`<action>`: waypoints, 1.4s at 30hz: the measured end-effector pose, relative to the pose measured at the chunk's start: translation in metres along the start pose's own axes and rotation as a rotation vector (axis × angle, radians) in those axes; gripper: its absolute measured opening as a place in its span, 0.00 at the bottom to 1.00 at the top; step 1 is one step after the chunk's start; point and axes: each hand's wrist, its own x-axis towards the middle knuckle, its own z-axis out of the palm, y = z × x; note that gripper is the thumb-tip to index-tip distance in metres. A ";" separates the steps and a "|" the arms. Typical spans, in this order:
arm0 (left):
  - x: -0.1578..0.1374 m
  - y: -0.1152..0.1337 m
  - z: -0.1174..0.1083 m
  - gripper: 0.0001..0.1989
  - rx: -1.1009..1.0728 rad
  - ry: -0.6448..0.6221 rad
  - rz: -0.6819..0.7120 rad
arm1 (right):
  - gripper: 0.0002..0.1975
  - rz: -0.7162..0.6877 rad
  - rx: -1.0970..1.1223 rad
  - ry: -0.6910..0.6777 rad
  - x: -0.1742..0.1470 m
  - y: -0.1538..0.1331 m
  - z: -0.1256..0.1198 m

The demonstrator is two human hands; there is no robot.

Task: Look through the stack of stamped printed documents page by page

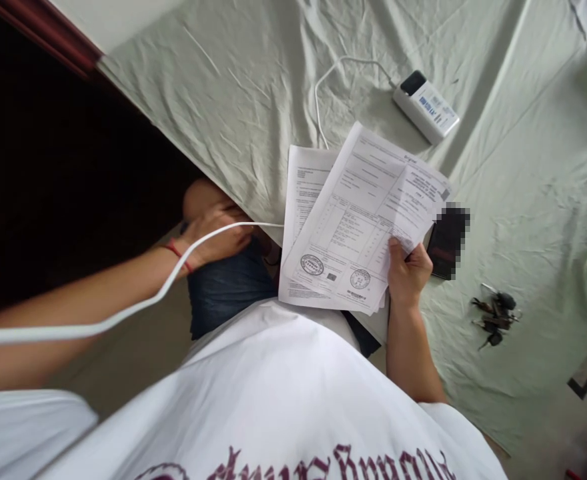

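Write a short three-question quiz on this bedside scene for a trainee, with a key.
1. True or false: the right hand holds the stack of printed papers by its lower right edge.
2. What lies on the sheet just right of the right hand? A) a bunch of keys B) a cup C) a pen
3. Fill in: the left hand rests on the person's ____, with a white cable crossing over the wrist.

Key:
1. True.
2. A. The keys lie apart from the hand, below a dark phone.
3. Knee. A white power bank lies farther up the sheet.
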 end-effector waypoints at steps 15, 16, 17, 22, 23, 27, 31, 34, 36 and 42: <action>-0.044 0.110 0.049 0.24 -1.658 0.029 -0.687 | 0.16 0.000 0.071 -0.103 0.001 0.003 -0.006; -0.039 0.110 0.047 0.23 -1.632 0.038 -0.665 | 0.16 0.006 0.077 -0.114 0.001 0.003 -0.007; -0.034 0.110 0.045 0.21 -1.604 0.051 -0.649 | 0.16 0.011 0.082 -0.122 0.001 0.003 -0.007; -0.023 0.117 0.045 0.23 -1.538 0.169 -0.667 | 0.19 0.018 0.072 -0.116 0.001 0.001 -0.008; -0.023 0.119 0.046 0.25 -1.549 0.187 -0.688 | 0.19 0.022 0.074 -0.114 0.001 0.001 -0.007; -0.025 0.125 0.048 0.30 -1.596 0.233 -0.790 | 0.20 0.049 0.098 -0.137 0.002 0.001 -0.008; -0.025 0.128 0.049 0.30 -1.632 0.239 -0.818 | 0.18 0.040 0.075 -0.118 0.002 0.005 -0.009; -0.025 0.127 0.048 0.30 -1.646 0.239 -0.780 | 0.17 -0.004 -0.017 -0.054 0.003 0.009 -0.010; -0.025 0.127 0.048 0.29 -1.640 0.243 -0.759 | 0.17 -0.029 -0.072 -0.020 0.004 0.009 -0.011; -0.026 0.129 0.047 0.28 -1.668 0.259 -0.725 | 0.17 -0.027 -0.001 -0.002 0.001 0.003 -0.011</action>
